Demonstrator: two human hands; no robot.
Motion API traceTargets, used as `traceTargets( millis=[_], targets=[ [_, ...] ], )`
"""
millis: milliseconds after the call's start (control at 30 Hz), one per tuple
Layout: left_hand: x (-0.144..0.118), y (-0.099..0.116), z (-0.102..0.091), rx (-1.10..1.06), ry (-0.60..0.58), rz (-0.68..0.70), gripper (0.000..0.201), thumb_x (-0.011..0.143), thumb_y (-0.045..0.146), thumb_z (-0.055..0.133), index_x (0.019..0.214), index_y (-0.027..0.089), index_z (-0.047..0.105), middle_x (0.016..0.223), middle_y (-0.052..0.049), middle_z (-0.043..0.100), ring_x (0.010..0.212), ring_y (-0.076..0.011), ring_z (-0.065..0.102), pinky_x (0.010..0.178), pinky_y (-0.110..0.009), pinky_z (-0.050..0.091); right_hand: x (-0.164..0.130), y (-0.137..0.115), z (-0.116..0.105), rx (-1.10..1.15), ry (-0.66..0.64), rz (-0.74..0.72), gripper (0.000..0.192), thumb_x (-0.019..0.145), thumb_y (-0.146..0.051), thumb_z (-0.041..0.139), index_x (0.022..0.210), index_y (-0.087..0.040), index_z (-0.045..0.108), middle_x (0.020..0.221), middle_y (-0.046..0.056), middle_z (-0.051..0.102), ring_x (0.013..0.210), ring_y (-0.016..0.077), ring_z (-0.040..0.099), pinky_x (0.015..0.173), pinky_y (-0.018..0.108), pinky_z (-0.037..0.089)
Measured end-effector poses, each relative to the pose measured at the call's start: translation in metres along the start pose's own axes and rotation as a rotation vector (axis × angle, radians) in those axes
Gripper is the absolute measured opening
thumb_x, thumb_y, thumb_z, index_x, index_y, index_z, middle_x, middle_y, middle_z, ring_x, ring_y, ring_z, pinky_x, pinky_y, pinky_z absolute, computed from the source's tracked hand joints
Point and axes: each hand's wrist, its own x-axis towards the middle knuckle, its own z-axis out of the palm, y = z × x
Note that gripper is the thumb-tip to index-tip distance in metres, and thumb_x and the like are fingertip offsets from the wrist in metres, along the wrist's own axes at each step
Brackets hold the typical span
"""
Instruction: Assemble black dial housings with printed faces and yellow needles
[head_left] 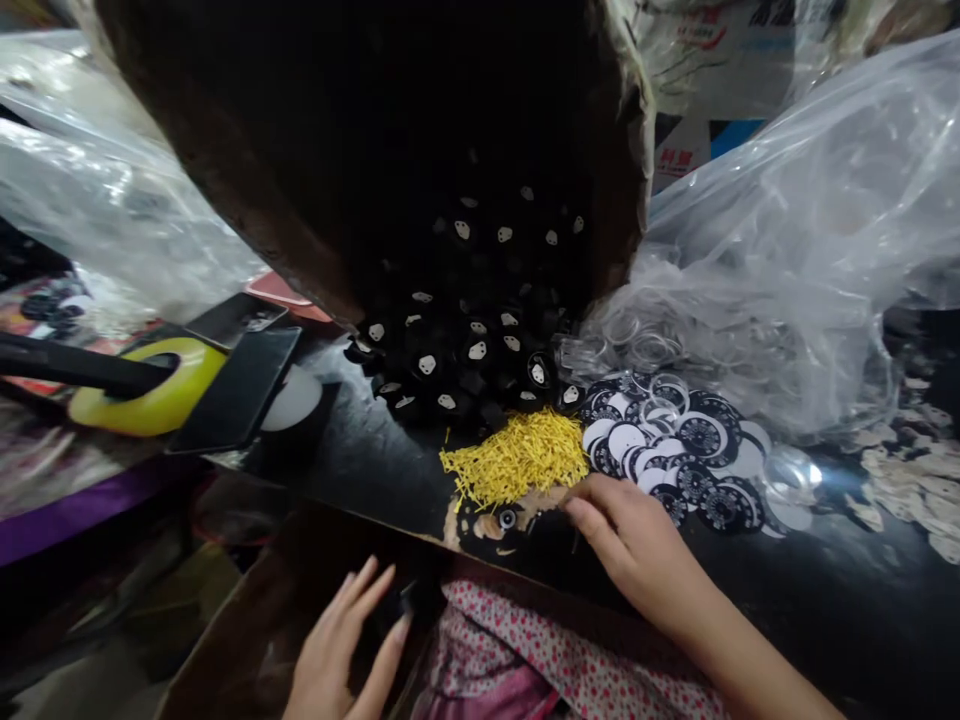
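My right hand (628, 535) rests on the black tabletop (375, 460), its fingertips at the near edge of a pile of small yellow pins (517, 458). Whether it pinches a pin is hidden. Just right of the pins lie several round black-and-white dial discs (675, 445). Behind the pins, small black round parts with white marks (469, 345) spill from a tipped dark box (375, 130). My left hand (341, 650) lies low over a brown cardboard box (255, 620), fingers spread around a small dark part that is hard to make out.
A clear plastic bag of transparent rings (780, 260) fills the right. A yellow tape roll (161, 385) on a black holder sits at the left, with another plastic bag (90, 180) behind it. Pale flat pieces (911, 480) lie at far right. Floral fabric (540, 650) covers my lap.
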Motion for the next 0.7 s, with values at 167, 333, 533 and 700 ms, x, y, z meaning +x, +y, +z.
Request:
traceTargets(
  millis=[167, 333, 533, 700],
  targets=[
    [0.08, 0.054, -0.003, 0.174, 0.195, 0.36, 0.044, 0.089, 0.036, 0.058, 0.13, 0.024, 0.058, 0.132, -0.012, 0.061, 0.127, -0.0291, 0.053, 0.112, -0.044, 0.033, 0.002, -0.011, 0.004, 0.036, -0.124, -0.162, 0.018, 0.096, -0.026, 0.052, 0.082, -0.02, 0.06, 0.084, 0.001, 0.067, 0.082, 0.0174, 0.059, 0.078, 0.032, 0.042],
    [0.175, 0.102, 0.018, 0.192, 0.22, 0.44, 0.05, 0.087, 0.038, 0.059, 0.134, 0.019, 0.053, 0.136, -0.014, 0.058, 0.127, -0.029, 0.053, 0.109, -0.042, 0.036, -0.009, -0.01, -0.001, 0.032, -0.084, -0.031, 0.019, 0.097, -0.023, 0.049, 0.081, -0.02, 0.06, 0.085, 0.002, 0.067, 0.08, 0.0171, 0.06, 0.073, 0.032, 0.044],
    [0.199, 0.118, 0.029, 0.221, 0.225, 0.327, 0.034, 0.082, 0.038, 0.065, 0.11, 0.018, 0.062, 0.107, -0.014, 0.068, 0.101, -0.0327, 0.065, 0.093, -0.048, 0.048, -0.019, -0.005, 0.002, 0.0, -0.11, 0.011, 0.019, 0.095, -0.022, 0.052, 0.08, -0.019, 0.062, 0.083, 0.002, 0.068, 0.078, 0.0174, 0.061, 0.071, 0.032, 0.046],
    [0.178, 0.127, 0.015, 0.046, 0.268, 0.226, 0.046, 0.081, 0.043, 0.067, 0.117, 0.019, 0.051, 0.117, -0.005, 0.063, 0.118, -0.0322, 0.057, 0.105, -0.052, 0.04, -0.026, 0.006, -0.014, -0.02, -0.093, 0.042, 0.018, 0.096, -0.022, 0.052, 0.085, -0.019, 0.065, 0.084, 0.002, 0.069, 0.08, 0.0169, 0.064, 0.075, 0.031, 0.049]
  ],
)
